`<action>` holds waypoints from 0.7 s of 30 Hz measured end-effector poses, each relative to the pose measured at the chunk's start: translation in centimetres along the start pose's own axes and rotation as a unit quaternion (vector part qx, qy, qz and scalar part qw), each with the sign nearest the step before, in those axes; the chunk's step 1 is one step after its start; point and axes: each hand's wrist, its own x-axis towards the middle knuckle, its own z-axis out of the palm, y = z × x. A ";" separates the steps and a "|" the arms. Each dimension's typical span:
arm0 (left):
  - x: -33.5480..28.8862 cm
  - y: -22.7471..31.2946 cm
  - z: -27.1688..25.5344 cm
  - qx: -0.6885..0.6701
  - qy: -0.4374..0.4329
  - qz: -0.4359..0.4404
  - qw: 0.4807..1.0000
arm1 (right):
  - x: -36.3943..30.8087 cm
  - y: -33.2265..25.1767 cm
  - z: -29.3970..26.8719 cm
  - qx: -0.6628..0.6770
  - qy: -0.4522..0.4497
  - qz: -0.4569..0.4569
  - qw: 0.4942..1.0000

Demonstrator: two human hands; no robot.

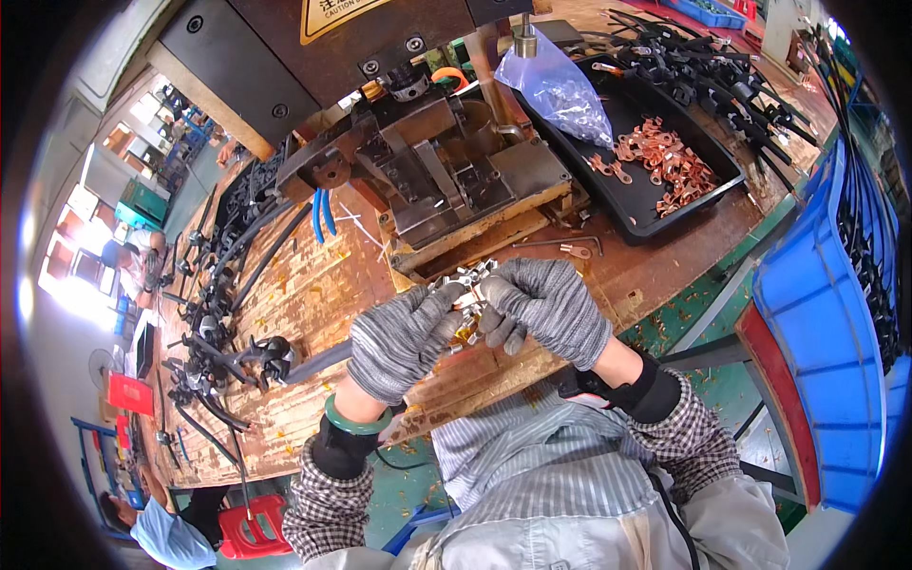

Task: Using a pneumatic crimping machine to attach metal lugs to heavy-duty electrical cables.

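My left hand (403, 344) and my right hand (553, 306), both in grey knitted gloves, meet over the near edge of the wooden bench (313, 418). The fingers of each are closed in a pinch, fingertips almost touching. A small copper-coloured glint (466, 300) shows between them; its shape is too small and covered to make out. Small silvery metal pieces (478, 273) lie in a heap just beyond and under the fingers, partly hidden by the gloves. Straight ahead stands a press with an oily steel die block (427, 180).
At right, a black tray (651, 228) holds copper cable lugs (665, 166) and a plastic bag (556, 85) of metal parts. A hex key (560, 240) lies before the press. Black cables (214, 323) spread along the left. A blue bin (817, 351) stands right; another person (171, 532) sits lower left.
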 end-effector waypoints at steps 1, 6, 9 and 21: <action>0.2 0.3 -0.2 -0.020 -0.016 -0.003 1.000 | -0.3 -0.1 0.1 0.007 0.011 0.007 1.000; 0.4 0.6 -0.5 0.023 -0.018 0.045 0.999 | -2.0 -0.1 1.1 -0.175 0.087 -0.066 0.978; -0.1 0.8 -0.3 0.008 -0.017 0.074 0.997 | -2.4 2.5 1.8 -0.252 0.157 -0.209 0.932; -3.2 0.7 -0.3 0.093 -0.027 0.099 0.990 | -4.5 0.5 3.6 -0.195 0.094 -0.042 0.975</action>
